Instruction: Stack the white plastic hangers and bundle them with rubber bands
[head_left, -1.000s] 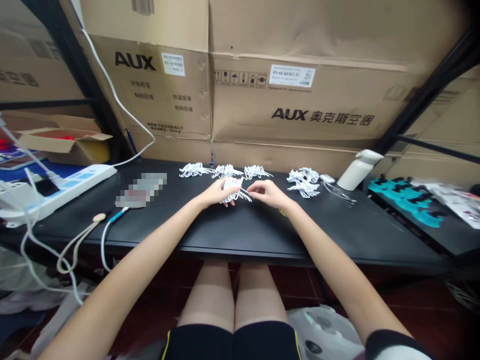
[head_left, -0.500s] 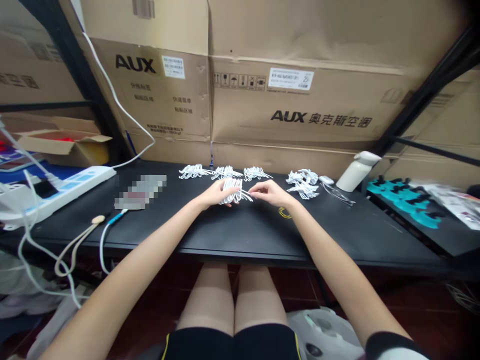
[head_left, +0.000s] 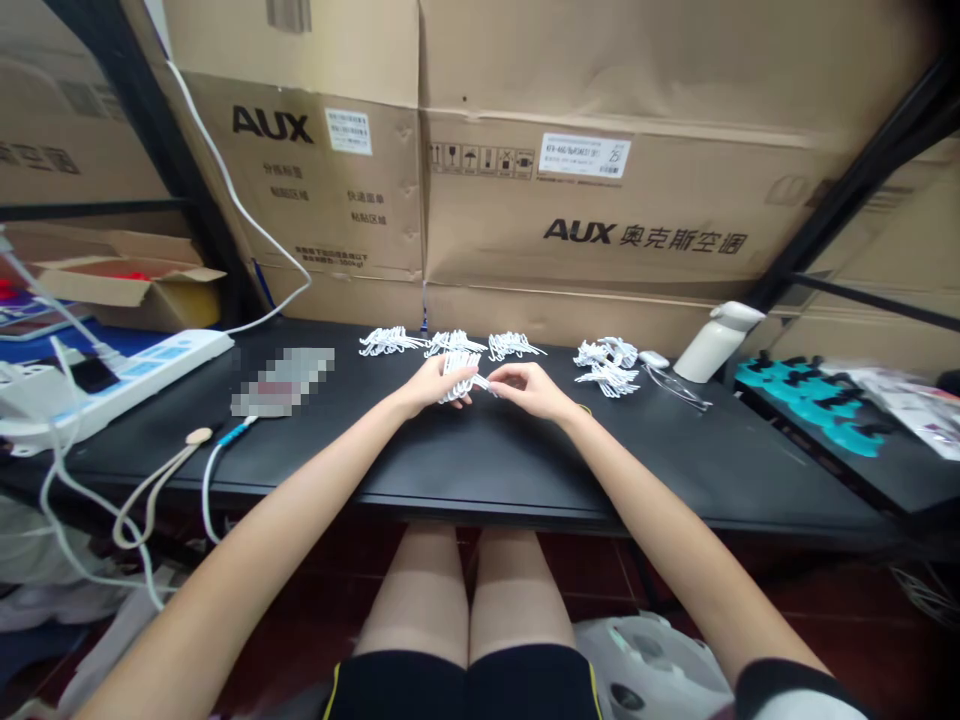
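Note:
A bundle of white wire-like pieces (head_left: pixel 459 378) is in my left hand (head_left: pixel 433 385), whose thumb and fingers wrap round its left part. My right hand (head_left: pixel 529 388) pinches the thin ends at the bundle's right side. Just behind, three similar white bundles lie in a row on the black table: one at the left (head_left: pixel 390 341), a middle one (head_left: pixel 454 343) and a right one (head_left: pixel 514 346). More white pieces (head_left: pixel 607 365) are heaped to the right of my right hand. A yellow loop (head_left: pixel 586 409) shows slightly beside my right wrist.
Large cardboard boxes (head_left: pixel 585 220) stand behind the black table (head_left: pixel 495 465). To the right are glasses (head_left: pixel 679 388), a white bottle (head_left: pixel 718 342) and teal items (head_left: pixel 814 405). A pixelated flat object (head_left: pixel 281 382), a cable and a power strip (head_left: pixel 150 370) lie left.
My right hand has moved slightly left and up, closer to my left hand, and its fingers are further onto the bundle's ends. The yellow loop is now mostly covered by my right wrist.

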